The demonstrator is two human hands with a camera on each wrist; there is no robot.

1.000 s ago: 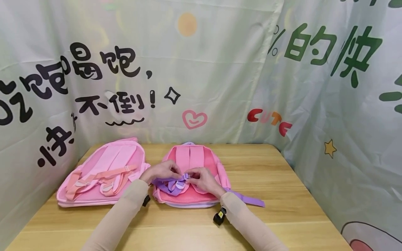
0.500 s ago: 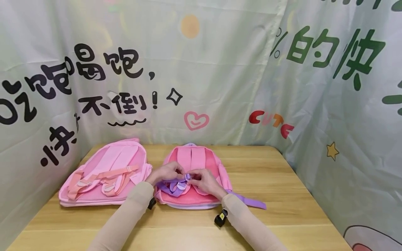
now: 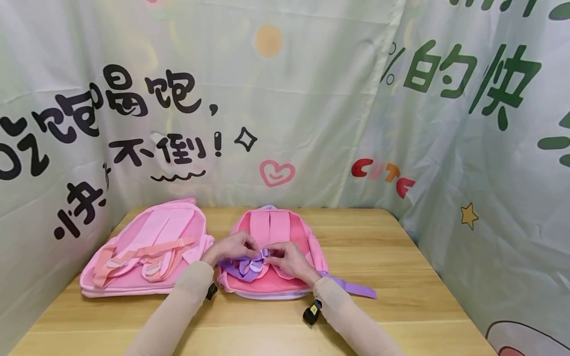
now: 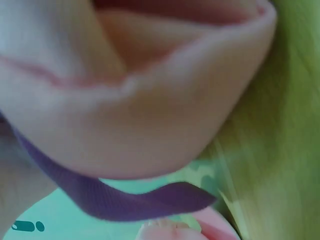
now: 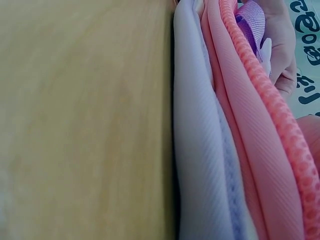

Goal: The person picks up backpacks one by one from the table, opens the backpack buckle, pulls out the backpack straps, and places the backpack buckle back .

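A pink backpack [image 3: 276, 287] with a lilac edge lies back panel up near the middle of the table. Both hands meet over its shoulder straps. With thumb and fingers, my left hand [image 3: 235, 247] pinches a purple webbing strap [image 3: 229, 267]. My right hand [image 3: 289, 259] pinches the same strap from the right, at a small pale buckle [image 3: 264, 253]. A second pale buckle [image 3: 256, 266] sits just below on the looped webbing. The right wrist view looks along the bag's lilac side [image 5: 197, 125], with purple webbing [image 5: 252, 22] beyond it. The left wrist view shows blurred pink fabric [image 4: 140, 135] up close.
A lighter pink backpack [image 3: 142, 287] with peach straps [image 3: 160, 244] lies to the left. A loose purple strap end [image 3: 360, 289] sticks out on the wooden table [image 3: 383, 326] at right. Printed curtains [image 3: 303, 99] stand behind and at both sides.
The head view has shifted slightly. Both hands keep pinching the purple strap at the buckle, with only tiny finger movement; both backpacks stay in place.
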